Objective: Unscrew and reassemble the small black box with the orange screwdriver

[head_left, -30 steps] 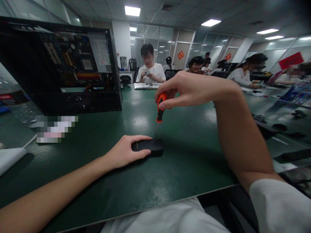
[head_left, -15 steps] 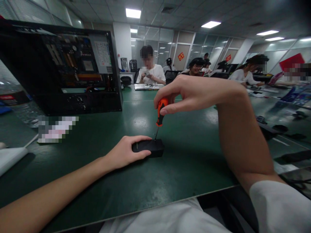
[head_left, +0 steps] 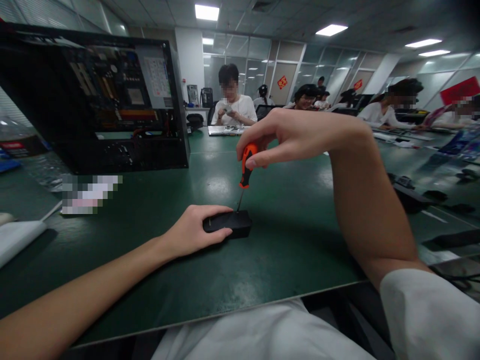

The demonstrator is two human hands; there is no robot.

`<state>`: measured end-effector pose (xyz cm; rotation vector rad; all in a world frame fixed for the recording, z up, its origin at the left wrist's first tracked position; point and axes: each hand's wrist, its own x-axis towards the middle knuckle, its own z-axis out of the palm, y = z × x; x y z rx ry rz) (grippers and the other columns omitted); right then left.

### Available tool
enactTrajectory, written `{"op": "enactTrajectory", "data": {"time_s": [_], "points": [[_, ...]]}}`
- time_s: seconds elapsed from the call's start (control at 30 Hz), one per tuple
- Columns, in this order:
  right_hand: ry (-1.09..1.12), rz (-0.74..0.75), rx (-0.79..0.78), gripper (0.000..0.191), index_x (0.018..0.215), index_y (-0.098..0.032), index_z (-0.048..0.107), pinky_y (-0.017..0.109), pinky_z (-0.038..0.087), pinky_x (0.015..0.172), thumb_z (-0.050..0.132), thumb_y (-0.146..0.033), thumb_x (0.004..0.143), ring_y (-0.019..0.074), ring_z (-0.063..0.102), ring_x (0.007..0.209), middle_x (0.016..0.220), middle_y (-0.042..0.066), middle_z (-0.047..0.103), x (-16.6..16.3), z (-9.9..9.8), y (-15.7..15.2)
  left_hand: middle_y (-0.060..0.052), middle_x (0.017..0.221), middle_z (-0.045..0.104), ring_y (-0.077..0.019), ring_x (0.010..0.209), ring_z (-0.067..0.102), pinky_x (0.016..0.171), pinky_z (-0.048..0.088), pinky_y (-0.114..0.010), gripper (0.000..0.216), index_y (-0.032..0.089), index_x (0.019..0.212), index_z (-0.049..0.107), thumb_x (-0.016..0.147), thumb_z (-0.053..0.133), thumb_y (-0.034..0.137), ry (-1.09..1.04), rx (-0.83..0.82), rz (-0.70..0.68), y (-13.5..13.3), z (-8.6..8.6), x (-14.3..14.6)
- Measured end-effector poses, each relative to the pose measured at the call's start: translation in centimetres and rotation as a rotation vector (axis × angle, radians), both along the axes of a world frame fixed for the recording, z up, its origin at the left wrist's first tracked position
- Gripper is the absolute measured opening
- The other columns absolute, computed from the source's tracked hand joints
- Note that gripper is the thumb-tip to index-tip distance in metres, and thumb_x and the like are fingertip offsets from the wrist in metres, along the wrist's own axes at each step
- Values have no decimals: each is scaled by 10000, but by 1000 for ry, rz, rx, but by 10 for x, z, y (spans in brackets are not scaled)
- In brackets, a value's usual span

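Note:
A small flat black box [head_left: 231, 222] lies on the green table [head_left: 285, 240] in front of me. My left hand [head_left: 195, 231] lies over its left end, fingers wrapped round it and holding it down. My right hand [head_left: 296, 136] hovers above, fingers pinched on the orange and black handle of a small screwdriver [head_left: 244, 171]. The screwdriver stands nearly upright, its thin tip resting on the box's top near the far right corner.
An open black computer case [head_left: 97, 100] with its boards showing stands at the back left. A white object [head_left: 18, 239] lies at the left edge. Dark items [head_left: 408, 197] sit on the right of the table. Several people sit at tables further back.
My right hand's fingers have shifted round the screwdriver handle, and the view has tilted slightly. The left hand and the box stay where they were.

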<state>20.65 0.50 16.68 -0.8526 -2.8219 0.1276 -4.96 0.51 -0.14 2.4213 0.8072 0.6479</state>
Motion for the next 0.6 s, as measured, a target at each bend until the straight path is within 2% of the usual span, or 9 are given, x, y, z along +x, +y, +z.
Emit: {"op": "enactTrajectory", "data": {"time_s": [0.2, 0.37, 0.6], "points": [[-23, 13, -6, 370, 1090, -145, 736, 241, 395, 652, 629, -469, 947, 113, 578, 742, 898, 40, 717, 1, 2, -2, -76, 1188, 760, -230, 1029, 713, 928, 529, -315, 417, 169, 1269, 694, 883, 663, 322, -19, 101, -25, -3, -1, 4], [-16, 19, 6, 337, 1056, -158, 737, 228, 363, 604, 638, -459, 941, 92, 552, 687, 843, 18, 705, 3, 2, 0, -86, 1187, 745, -229, 1021, 701, 918, 528, -329, 427, 176, 1299, 668, 889, 632, 286, -26, 121, -67, -4, 0, 6], [-10, 4, 17, 363, 1081, -165, 738, 227, 376, 650, 630, -478, 932, 93, 566, 724, 878, 12, 707, 2, 0, 2, -90, 1179, 739, -230, 1024, 698, 917, 518, -328, 397, 159, 1282, 667, 907, 621, 282, -15, 129, -81, -3, 0, 7]]}}
